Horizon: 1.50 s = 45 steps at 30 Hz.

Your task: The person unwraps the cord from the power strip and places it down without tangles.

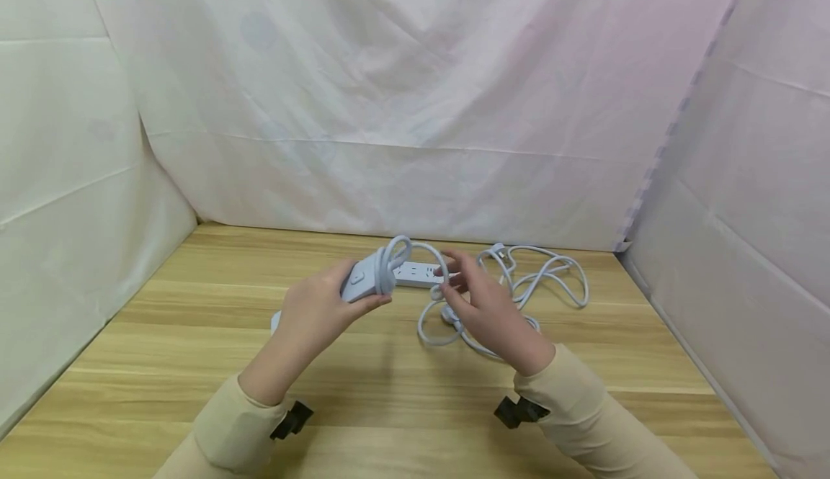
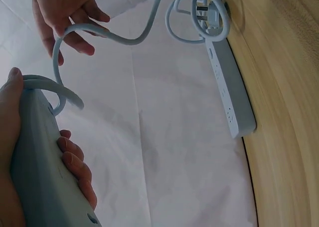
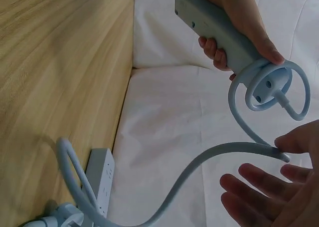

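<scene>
My left hand (image 1: 318,313) grips a white power strip (image 3: 219,30) around its body, raised off the table and tilted. One end of the strip, with a button on its face, points up toward the right. Cord is looped around that end, and the thumb lies beside the loops in the right wrist view. My right hand (image 1: 485,313) pinches the white cord (image 3: 234,147) at the thumb, with its other fingers spread below. From there the cord runs down toward the table. Part of the held strip is hidden behind the left hand.
A second white power strip (image 2: 232,87) lies on the wooden table (image 1: 194,364) behind the hands. Loops of white cord (image 1: 586,284) and a plug (image 1: 498,250) are at the right, another plug (image 1: 449,315) nearer. White cloth (image 1: 389,104) hangs at the back and sides.
</scene>
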Each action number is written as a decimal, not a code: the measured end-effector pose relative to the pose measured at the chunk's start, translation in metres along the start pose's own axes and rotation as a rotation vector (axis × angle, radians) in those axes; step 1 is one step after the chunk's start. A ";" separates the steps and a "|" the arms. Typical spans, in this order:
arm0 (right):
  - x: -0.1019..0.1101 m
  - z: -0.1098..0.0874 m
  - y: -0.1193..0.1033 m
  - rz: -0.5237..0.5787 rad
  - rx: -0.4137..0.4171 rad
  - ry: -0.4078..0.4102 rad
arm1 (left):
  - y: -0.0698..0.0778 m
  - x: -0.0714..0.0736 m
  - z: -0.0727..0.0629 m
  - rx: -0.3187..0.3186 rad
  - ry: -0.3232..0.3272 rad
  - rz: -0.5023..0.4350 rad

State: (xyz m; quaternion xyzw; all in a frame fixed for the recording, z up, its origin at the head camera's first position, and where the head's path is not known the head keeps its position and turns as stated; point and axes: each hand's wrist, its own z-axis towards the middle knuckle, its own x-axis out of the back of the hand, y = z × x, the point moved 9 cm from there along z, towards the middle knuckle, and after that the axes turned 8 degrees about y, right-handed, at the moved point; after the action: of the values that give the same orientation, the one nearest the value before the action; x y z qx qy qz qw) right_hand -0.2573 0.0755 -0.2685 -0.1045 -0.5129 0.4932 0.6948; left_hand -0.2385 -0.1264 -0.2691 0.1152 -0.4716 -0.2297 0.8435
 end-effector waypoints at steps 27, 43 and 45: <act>-0.017 -0.017 -0.051 -0.116 0.169 -0.073 | 0.010 0.006 0.004 0.018 0.049 -0.067; -0.037 -0.009 -0.048 -0.323 0.395 -0.142 | 0.017 0.000 0.002 0.051 -0.012 -0.101; -0.039 -0.010 -0.048 -0.322 0.401 -0.157 | 0.015 -0.002 0.002 0.059 -0.027 -0.093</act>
State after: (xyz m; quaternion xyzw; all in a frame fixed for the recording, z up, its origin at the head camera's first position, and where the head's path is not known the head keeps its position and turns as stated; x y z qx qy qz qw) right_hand -0.2208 0.0250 -0.2654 0.1567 -0.4672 0.4745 0.7294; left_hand -0.2369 -0.1124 -0.2631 0.1586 -0.4836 -0.2564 0.8217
